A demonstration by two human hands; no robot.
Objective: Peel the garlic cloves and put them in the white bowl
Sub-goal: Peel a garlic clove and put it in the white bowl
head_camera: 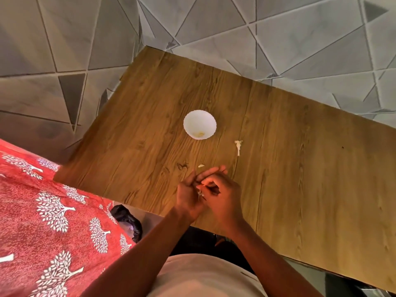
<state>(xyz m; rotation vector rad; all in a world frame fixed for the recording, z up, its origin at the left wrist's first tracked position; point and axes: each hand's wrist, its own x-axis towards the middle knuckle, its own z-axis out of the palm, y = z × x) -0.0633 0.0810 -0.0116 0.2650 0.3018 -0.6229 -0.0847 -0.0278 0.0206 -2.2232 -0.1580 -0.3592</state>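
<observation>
both hands meet just above the near edge of the counter [278,146], working on a garlic clove [200,190] that is mostly hidden between them. the left hand [188,196] cradles it with fingers partly curled and some stretched forward; the right hand [222,196] has its fingers bent in, pinching at the clove, and a thin strip of skin [199,197] seems to dangle below. how much skin is left i cannot tell.

the step in hand looks like stripping the skin. to do it well, hold the clove steady in the left fingers, catch a loose edge with the right nails, and pull along the length rather than across, so the skin comes off in one piece.

the white bowl [199,124] sits further out on the counter, well apart from the hands, with some pale peeled pieces at its bottom. a small scrap [201,166] lies just beyond the fingertips, and a stalk remnant [238,146] lies to the right of the bowl.
</observation>
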